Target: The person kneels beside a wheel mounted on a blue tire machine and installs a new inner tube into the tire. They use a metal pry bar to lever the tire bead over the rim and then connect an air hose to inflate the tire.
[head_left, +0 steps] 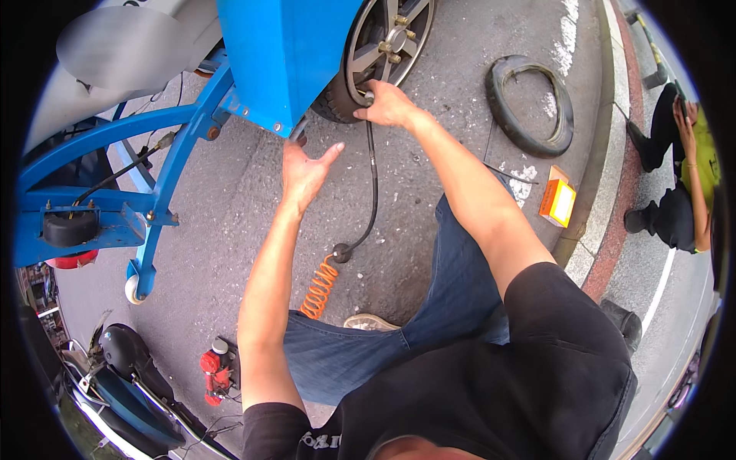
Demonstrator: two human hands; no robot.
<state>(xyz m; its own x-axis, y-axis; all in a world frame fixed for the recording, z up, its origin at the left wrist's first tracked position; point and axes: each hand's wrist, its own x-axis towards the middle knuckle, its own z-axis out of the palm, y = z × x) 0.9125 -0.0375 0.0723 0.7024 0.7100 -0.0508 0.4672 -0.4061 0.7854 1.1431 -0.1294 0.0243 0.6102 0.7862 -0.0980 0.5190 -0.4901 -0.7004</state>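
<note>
My right hand (pixel 389 105) is at the lower rim of a spoked wheel (pixel 395 38) with a black tyre. Its fingers close around the end fitting of a black air hose (pixel 374 180), by the rim. The hose runs down to a round dark gauge-like fitting (pixel 342 252), which joins an orange coiled hose (pixel 320 290). My left hand (pixel 305 170) is raised beside the lower corner of a blue panel (pixel 287 69), thumb spread away. Its fingertips are partly hidden at the panel's edge, and I see nothing in that hand.
A loose black tyre (pixel 529 106) lies on the right, near an orange-and-yellow box (pixel 557 202) and the kerb. Blue frame bars (pixel 184 146) stand left. A red tool (pixel 217 376) and a parked motorbike (pixel 130 368) are lower left. Another person (pixel 678 169) is beyond the kerb.
</note>
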